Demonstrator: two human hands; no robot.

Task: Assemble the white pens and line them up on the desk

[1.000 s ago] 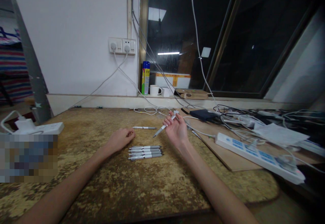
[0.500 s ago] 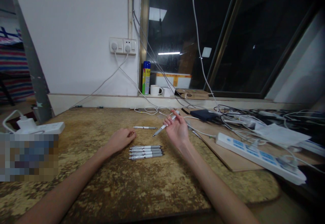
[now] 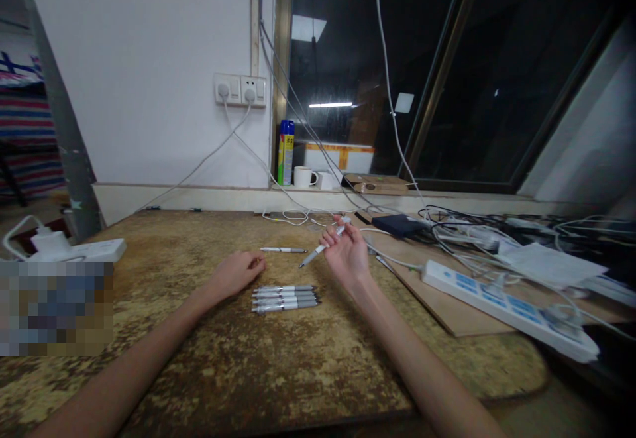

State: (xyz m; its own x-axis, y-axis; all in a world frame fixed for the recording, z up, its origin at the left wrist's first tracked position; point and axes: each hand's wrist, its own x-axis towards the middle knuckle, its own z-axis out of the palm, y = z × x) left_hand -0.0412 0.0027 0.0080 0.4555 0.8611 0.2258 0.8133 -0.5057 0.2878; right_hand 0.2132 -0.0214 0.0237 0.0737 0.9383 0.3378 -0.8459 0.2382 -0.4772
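A white and grey ballpoint pen [image 3: 313, 254] is held in my right hand [image 3: 348, 256], palm turned up and fingers curled around it; its tip slants down to the left above the table. My left hand [image 3: 242, 271] rests on the tabletop, fingers curled in, with nothing visible in them. Just beyond its fingers lies a single pen [image 3: 285, 250], flat and pointing right. Nearer to me, between my forearms, several matching pens [image 3: 284, 297] lie side by side in a row, tips to the right.
The worn wooden table [image 3: 278, 365] carries a board [image 3: 462, 315] on the right, with a long power strip [image 3: 507, 305], tangled cables and a dark flat box [image 3: 400, 224]. Another power strip [image 3: 102, 250] sits at left. A spray can [image 3: 285, 153] and mug [image 3: 303, 176] stand on the sill.
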